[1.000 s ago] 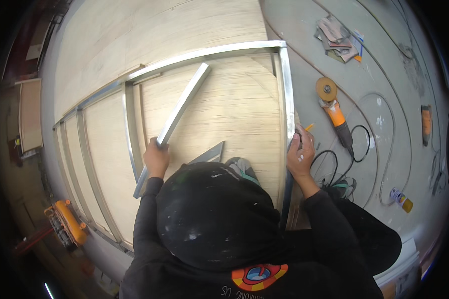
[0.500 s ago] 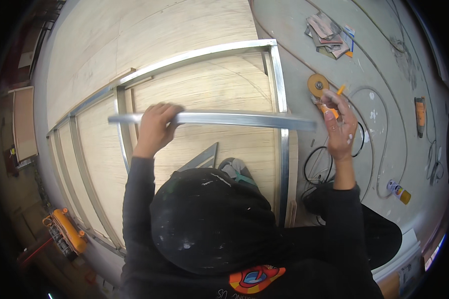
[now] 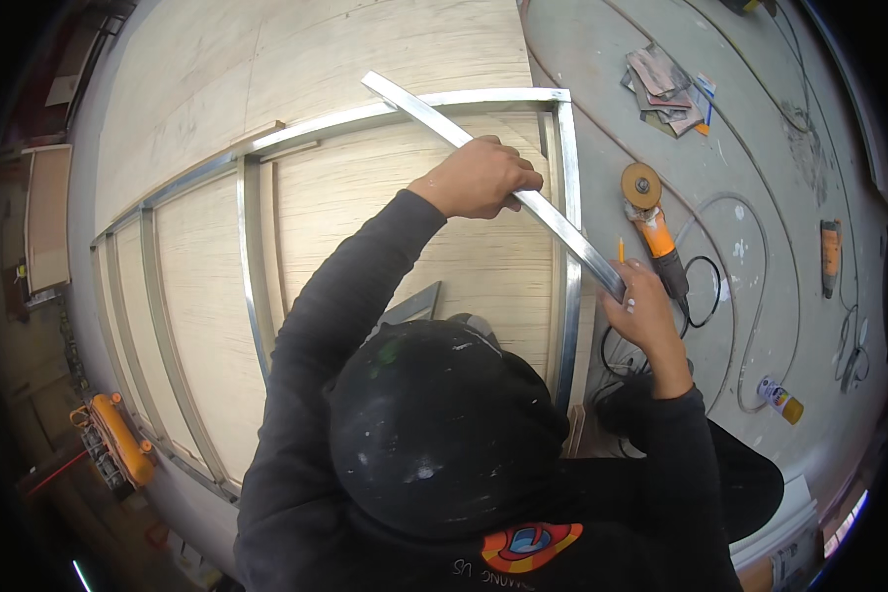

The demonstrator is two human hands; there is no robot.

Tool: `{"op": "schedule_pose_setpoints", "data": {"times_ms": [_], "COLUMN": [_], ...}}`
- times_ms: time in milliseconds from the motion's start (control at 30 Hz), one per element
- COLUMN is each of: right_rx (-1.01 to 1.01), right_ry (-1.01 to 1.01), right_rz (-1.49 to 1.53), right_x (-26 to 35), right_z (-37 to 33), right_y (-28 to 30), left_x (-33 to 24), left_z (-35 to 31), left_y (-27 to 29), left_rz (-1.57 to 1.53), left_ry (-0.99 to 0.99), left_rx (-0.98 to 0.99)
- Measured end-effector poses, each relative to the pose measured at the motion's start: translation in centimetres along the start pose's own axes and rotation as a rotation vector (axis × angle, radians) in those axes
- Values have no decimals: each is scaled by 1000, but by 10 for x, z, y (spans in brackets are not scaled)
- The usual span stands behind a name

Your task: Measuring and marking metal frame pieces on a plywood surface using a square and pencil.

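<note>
My left hand is wrapped round the middle of a shiny square metal tube. The tube lies slanted, its far end past the top rail of the metal frame and its near end beyond the right rail. My right hand closes at that near end, with a thin orange-yellow pencil sticking up from its fingers. The frame rests on pale plywood. Just right of my right hand lies an orange angle grinder with a tan disc. A metal try square is partly hidden by my head covering.
Sanding sheets lie on the grey floor at the far right. Hoses and cords curl across it, near an orange power tool and a spray can. An orange compressor stands at the lower left.
The tube has swung from nearly level to a slant, its left end now far and its right end near. My left hand moved right and away; my right hand came down to the tube's end.
</note>
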State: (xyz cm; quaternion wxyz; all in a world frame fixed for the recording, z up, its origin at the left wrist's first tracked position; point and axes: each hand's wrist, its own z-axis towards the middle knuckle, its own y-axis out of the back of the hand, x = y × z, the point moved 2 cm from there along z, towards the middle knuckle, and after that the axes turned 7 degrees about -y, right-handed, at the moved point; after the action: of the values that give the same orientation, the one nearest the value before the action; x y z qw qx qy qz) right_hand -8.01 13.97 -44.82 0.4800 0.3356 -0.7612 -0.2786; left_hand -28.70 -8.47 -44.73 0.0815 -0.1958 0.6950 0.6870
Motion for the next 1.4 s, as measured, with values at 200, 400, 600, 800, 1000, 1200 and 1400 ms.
{"op": "schedule_pose_setpoints", "data": {"times_ms": [200, 400, 600, 800, 1000, 1200, 1400], "right_rx": [-7, -56, 88, 19, 95, 18, 68], "right_ry": [3, 39, 14, 77, 30, 156, 85], "right_rz": [-11, 14, 93, 185, 164, 111, 156], "right_x": [-8, -8, 3, 3, 6, 17, 17], "right_z": [-3, 1, 16, 15, 14, 23, 23], "right_y": [-1, -13, -8, -3, -5, -15, -13], "left_x": [-2, 65, 144, 135, 125, 119, 116], "left_z": [-14, -78, -140, -137, -136, -134, -129], "left_y": [-13, 23, 15, 1, 10, 11, 11], "left_rz": [-16, 116, -52, -341, -305, -336, -323], "left_ry": [12, 299, 1009, 1078, 1060, 968, 995], "left_rx": [-100, -787, -986, -715, -614, -668, -626]}}
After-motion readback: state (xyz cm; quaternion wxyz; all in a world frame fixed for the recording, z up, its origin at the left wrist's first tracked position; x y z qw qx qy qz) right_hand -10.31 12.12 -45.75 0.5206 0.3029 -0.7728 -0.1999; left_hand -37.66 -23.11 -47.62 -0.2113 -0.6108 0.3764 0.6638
